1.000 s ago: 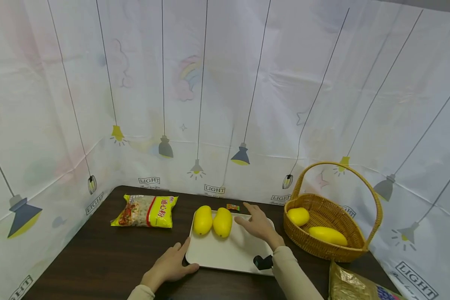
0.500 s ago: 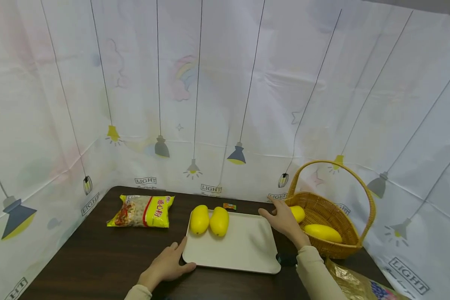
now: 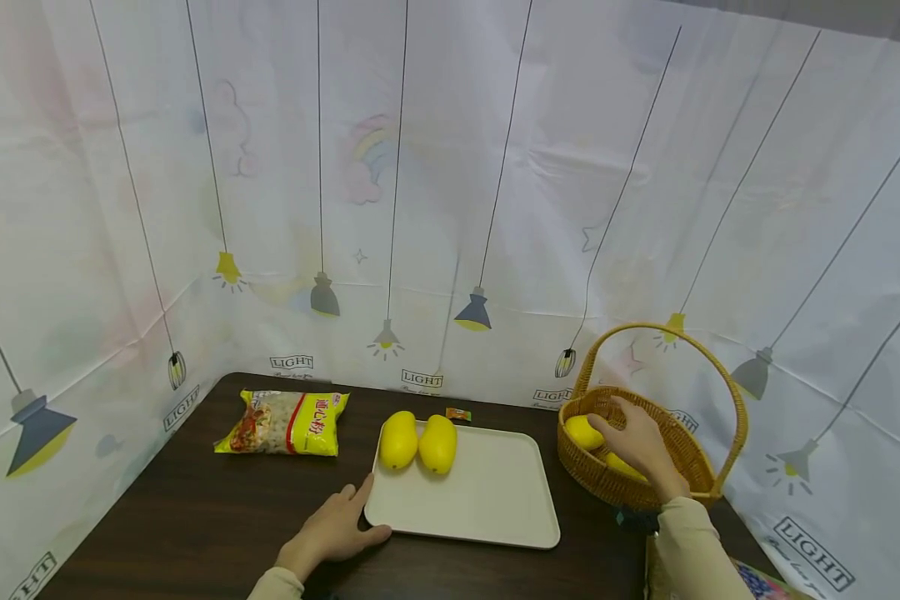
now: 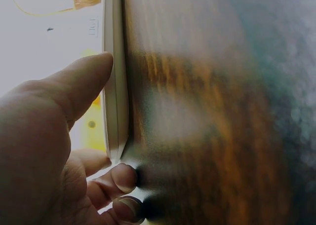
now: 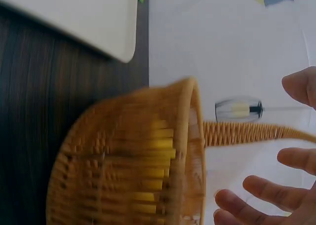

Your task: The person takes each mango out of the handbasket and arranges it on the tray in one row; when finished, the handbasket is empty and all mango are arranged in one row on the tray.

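Note:
My left hand (image 3: 332, 527) is at the near left corner of a white rectangular tray (image 3: 487, 500), thumb against its front edge and index finger along its left side. In the left wrist view the thumb (image 4: 91, 77) lies on the tray's edge, other fingers near the dark tabletop. Two smooth, yellow mango-like fruits (image 3: 399, 440) lie side by side at the tray's far left. My right hand (image 3: 640, 442), fingers spread and holding nothing, is over a wicker basket (image 3: 592, 479). Inside are two more yellow fruits (image 3: 583, 432), one partly hidden by the hand.
A yellow bag of pasta (image 3: 285, 422) lies at the back left. Behind the tray is a small orange-green packet (image 3: 458, 414). The basket's tall handle (image 3: 738, 417) arches up. A gold bag (image 3: 654, 575) lies at front right, partly under the right forearm.
My right hand has moved rightward from above the tray to over the basket, still holding nothing. The left hand stays at the tray's corner, and the fruits on the tray keep their places.

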The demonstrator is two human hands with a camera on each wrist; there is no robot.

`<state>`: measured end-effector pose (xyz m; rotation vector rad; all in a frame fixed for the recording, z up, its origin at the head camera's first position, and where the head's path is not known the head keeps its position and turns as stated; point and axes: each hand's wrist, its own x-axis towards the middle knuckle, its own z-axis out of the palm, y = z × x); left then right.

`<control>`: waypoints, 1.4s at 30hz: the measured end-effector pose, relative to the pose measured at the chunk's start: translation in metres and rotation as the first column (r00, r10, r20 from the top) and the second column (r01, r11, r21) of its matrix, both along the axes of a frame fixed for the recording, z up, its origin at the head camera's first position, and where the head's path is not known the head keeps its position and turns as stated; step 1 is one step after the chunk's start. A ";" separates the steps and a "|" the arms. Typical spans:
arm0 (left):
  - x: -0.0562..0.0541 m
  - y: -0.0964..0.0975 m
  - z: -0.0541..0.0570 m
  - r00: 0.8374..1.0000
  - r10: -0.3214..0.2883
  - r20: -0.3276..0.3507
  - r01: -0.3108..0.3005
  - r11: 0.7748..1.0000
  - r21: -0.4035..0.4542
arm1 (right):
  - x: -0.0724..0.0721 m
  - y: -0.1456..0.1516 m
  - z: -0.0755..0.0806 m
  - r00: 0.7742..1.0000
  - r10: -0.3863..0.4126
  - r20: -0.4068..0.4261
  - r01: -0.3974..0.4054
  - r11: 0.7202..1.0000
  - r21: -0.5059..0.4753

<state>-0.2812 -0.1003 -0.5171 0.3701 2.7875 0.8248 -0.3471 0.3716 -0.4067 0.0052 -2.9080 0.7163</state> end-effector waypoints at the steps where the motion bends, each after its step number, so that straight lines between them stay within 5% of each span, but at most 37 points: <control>1: -0.001 0.000 0.000 1.000 0.000 -0.001 0.000 1.000 -0.001 | 0.000 0.006 -0.001 1.000 -0.010 0.011 0.010 1.000 0.010; 13: -0.002 -0.003 -0.001 1.000 0.006 0.007 -0.006 1.000 0.007 | 0.006 0.047 -0.011 0.996 -0.058 0.073 0.053 0.997 0.061; 42: -0.004 -0.002 -0.003 1.000 0.002 0.019 -0.002 1.000 -0.002 | 0.000 0.074 -0.032 0.969 -0.101 0.227 0.072 0.988 0.134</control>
